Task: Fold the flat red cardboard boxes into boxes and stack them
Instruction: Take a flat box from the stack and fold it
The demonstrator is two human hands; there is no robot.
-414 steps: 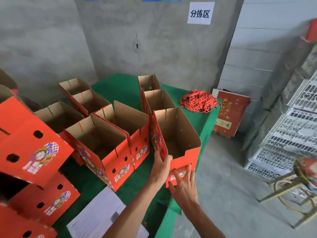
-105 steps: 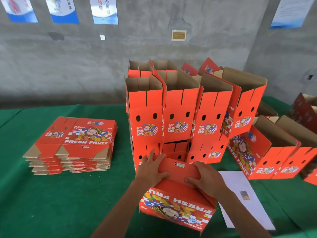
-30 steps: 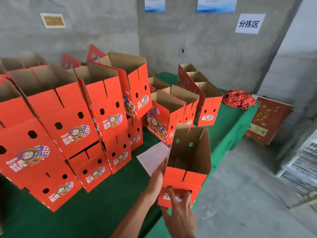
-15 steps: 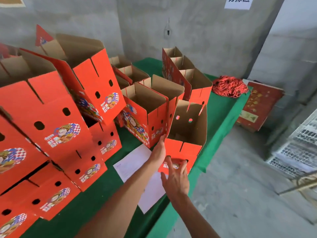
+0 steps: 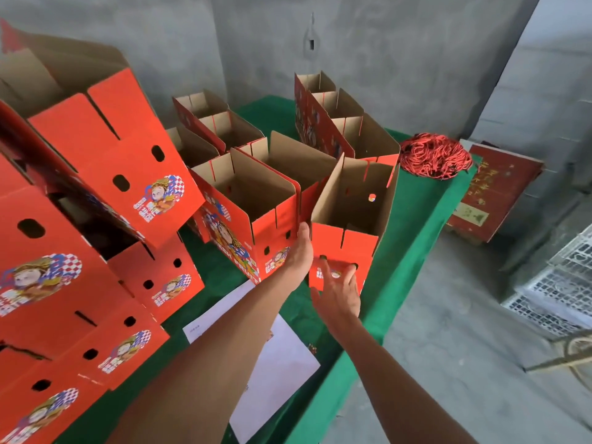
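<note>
at the desk's (image 5: 426,225) right edge, left hand (image 5: 301,251) flat against the upright folded box's (image 5: 349,219) side, right hand (image 5: 338,291) spread on its near face, the open top facing up.

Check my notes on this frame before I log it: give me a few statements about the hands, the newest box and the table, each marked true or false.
1. The newest box stands open-topped at the table's right edge. True.
2. The right hand has fingertips at the holes in that box's front face. True.
3. The left hand is curled round a flap. False: its fingers lie straight along the box's left side.
4. The bundle of red cords sits inside a box. False: it lies on the green cloth, beyond the boxes.
5. A white sheet of paper lies on the cloth under the forearms. True.
</note>
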